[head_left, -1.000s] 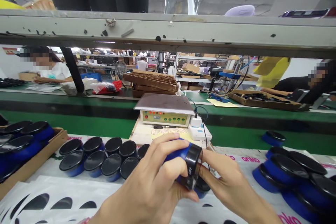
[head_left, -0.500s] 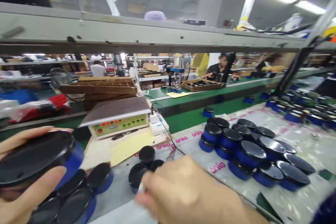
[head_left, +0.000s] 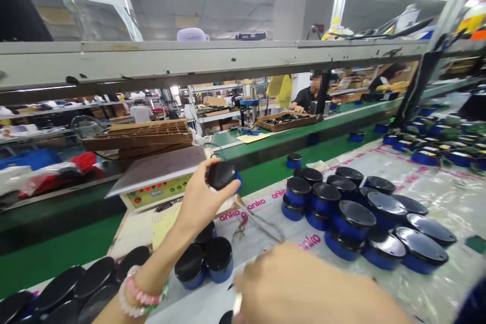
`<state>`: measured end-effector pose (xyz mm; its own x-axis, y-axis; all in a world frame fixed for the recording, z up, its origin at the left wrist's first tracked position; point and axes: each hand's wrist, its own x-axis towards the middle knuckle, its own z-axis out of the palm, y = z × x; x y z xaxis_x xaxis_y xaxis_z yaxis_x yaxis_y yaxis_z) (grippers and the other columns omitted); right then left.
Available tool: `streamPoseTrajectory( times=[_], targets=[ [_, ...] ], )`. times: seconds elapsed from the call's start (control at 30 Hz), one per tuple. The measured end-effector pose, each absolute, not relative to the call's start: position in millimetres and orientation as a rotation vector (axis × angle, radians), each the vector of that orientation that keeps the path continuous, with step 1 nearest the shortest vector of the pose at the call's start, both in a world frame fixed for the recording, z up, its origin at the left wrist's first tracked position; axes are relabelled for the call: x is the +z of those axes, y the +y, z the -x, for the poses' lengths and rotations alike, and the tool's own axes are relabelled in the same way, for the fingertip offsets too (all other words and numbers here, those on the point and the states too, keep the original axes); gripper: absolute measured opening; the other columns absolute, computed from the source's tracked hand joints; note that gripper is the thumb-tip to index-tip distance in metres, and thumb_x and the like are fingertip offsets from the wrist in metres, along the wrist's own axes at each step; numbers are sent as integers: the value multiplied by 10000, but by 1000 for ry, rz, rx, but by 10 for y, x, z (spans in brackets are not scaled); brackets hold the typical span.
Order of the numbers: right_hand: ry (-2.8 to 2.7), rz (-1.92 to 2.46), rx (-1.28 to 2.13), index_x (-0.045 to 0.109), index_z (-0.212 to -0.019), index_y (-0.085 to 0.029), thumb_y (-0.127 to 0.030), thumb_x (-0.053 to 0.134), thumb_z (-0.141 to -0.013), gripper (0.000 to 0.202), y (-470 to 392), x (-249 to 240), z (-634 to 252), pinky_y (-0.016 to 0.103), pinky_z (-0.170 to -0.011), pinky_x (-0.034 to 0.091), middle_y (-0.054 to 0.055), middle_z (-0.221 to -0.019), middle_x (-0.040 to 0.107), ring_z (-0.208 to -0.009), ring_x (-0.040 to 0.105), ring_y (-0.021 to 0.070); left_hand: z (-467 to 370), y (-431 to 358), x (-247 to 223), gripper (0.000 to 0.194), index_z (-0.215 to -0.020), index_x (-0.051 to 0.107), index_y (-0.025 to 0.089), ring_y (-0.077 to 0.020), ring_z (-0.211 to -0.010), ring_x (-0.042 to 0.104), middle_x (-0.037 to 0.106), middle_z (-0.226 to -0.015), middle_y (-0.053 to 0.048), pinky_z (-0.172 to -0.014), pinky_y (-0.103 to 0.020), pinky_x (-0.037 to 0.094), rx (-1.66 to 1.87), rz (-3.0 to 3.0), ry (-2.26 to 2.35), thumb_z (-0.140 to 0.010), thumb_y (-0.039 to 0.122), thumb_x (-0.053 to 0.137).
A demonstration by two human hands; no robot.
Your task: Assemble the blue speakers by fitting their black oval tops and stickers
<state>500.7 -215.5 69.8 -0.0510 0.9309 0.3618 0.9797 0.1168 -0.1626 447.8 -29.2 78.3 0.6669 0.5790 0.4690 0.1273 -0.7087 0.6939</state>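
Fingers of the left hand (head_left: 201, 196) are wrapped around a blue-and-black unit (head_left: 221, 176); whether anything is grasped by the blurred right hand (head_left: 304, 286) cannot be told. The unit is best gripped by its sides, clear of stacked units (head_left: 356, 215) right of those fingers.

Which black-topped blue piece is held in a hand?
The piece in the left hand, the hand with the beaded bracelets. It alone is visibly gripped; the clustered pieces at right stand on the printed sheet, some stacked.
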Motion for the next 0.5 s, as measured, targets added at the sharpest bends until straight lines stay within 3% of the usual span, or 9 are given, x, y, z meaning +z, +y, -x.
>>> streamPoseTrajectory(
  times=[0.07, 0.13, 0.23, 0.3, 0.4, 0.5],
  targets=[
    [-1978, 1996, -347, 576, -667, -207, -110, 585, -822, 183, -2095, 823, -5236, 306, -416, 228, 21, -571, 596, -450, 538, 160, -4440, -208, 662, 493, -1163, 435, 194, -230, -1018, 588, 586, -1132, -81, -903, -386, 443, 916, -2244, 606, -768, 401, 644],
    [-1837, 2129, -523, 543, -707, -227, -135, 523, -862, 181, -2040, 880, -5417, 312, -438, 174, 7, -553, 575, -443, 523, 185, -4418, -187, 464, 440, -1110, 479, 180, -235, -972, 598, 608, -1068, -74, -872, -383, 456, 775, -2321, 583, -747, 344, 666],
    [-1838, 2107, -470, 486, -731, -245, -197, 477, -906, 181, -1951, 888, -5528, 296, -466, 181, -12, -573, 555, -477, 500, 183, -4445, -224, 152, 422, -1047, 560, 185, -253, -907, 623, 658, -982, -56, -826, -382, 479, 510, -2417, 474, -679, 294, 736],
    [-1866, 2079, -337, 454, -723, -247, -230, 439, -932, 211, -1870, 898, -5507, 288, -464, 183, -26, -563, 527, -464, 453, 166, -4433, -227, 48, 498, -1071, 577, 196, -288, -999, 603, 661, -1052, -71, -901, -416, 450, 413, -2458, 439, -630, 299, 785],
    [-1747, 2096, -194, 427, -734, -250, -292, 341, -977, 262, -1709, 942, -5402, 276, -444, 187, -48, -500, 466, -420, 383, 154, -4211, -153, 104, 492, -1151, 552, 216, -302, -1171, 502, 598, -1205, -87, -1018, -450, 350, 427, -2495, 511, -710, 340, 731],
    [-1714, 2078, -90, 454, -777, -237, -336, 337, -977, 252, -1516, 910, -5234, 262, -450, 236, -33, -559, 536, -467, 468, 155, -3773, -65, 206, 463, -1144, 543, 170, -332, -1144, 508, 593, -1181, -134, -973, -492, 372, 447, -2485, 709, -754, 383, 673]
  ],
)
